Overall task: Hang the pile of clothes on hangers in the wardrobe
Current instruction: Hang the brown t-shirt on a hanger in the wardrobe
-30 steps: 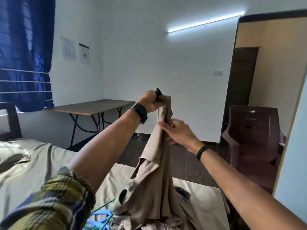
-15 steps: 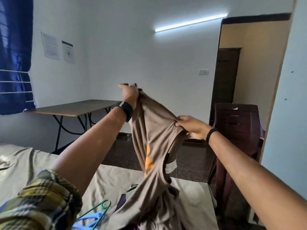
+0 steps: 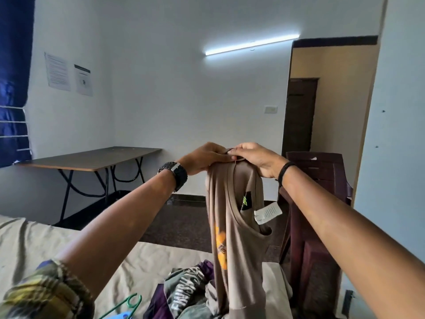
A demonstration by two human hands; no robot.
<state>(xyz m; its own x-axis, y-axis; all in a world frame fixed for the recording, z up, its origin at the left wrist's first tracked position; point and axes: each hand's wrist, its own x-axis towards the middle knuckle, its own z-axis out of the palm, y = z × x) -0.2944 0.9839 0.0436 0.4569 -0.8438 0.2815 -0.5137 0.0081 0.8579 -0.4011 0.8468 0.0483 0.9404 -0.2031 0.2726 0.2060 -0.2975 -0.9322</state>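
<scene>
A tan T-shirt [image 3: 234, 217] with an orange print hangs in the air in front of me, its inside labels showing. My left hand [image 3: 202, 157] and my right hand [image 3: 257, 160] meet at its top edge and both grip the fabric there. Below, on the beige bed [image 3: 46, 240], lies the pile of clothes [image 3: 186, 293], with grey printed and purple pieces on top. A green hanger [image 3: 128, 305] and a blue hanger [image 3: 122, 316] lie at the bed's near edge, left of the pile. The wardrobe is out of sight.
A dark brown plastic chair [image 3: 322, 203] stands right of the bed, close to my right arm. A folding table [image 3: 92, 157] stands by the far left wall under blue curtains [image 3: 13, 77]. An open doorway [image 3: 322, 100] lies behind the chair.
My right hand rose from the shirt's side to its top, next to my left hand. The shirt now hangs lower and straighter, labels facing me.
</scene>
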